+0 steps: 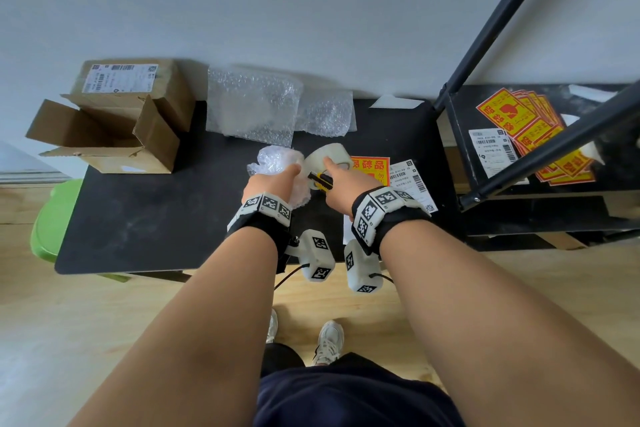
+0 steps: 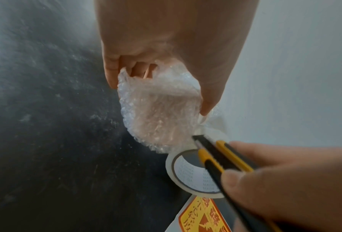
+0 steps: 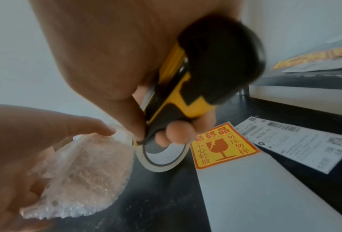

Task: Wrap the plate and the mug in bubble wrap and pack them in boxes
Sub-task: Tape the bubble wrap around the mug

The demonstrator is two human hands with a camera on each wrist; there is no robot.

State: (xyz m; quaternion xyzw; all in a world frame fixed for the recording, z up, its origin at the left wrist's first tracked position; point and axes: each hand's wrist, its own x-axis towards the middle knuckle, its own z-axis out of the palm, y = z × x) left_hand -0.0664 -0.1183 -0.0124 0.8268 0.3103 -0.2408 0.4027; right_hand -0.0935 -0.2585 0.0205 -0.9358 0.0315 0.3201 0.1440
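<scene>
My left hand (image 1: 273, 180) grips a bundle of bubble wrap (image 1: 275, 161) (image 2: 158, 109) (image 3: 82, 169) on the black table (image 1: 156, 218); what is inside the bundle is hidden. My right hand (image 1: 341, 180) holds a yellow and black utility knife (image 1: 320, 181) (image 2: 223, 160) (image 3: 178, 97), its tip at the strip between the bundle and a roll of clear tape (image 1: 327, 154) (image 2: 187, 174) (image 3: 162, 160). The roll stands just right of the bundle. Loose bubble wrap sheets (image 1: 252, 104) lie at the back. An open cardboard box (image 1: 104, 135) stands at the table's left end.
A closed labelled box (image 1: 138, 87) stands behind the open one. An orange fragile sticker (image 1: 369, 165) (image 3: 223, 146) and a shipping label (image 1: 412, 184) lie right of the tape. A black shelf (image 1: 519, 149) holds more stickers. A green stool (image 1: 55, 218) stands at the left.
</scene>
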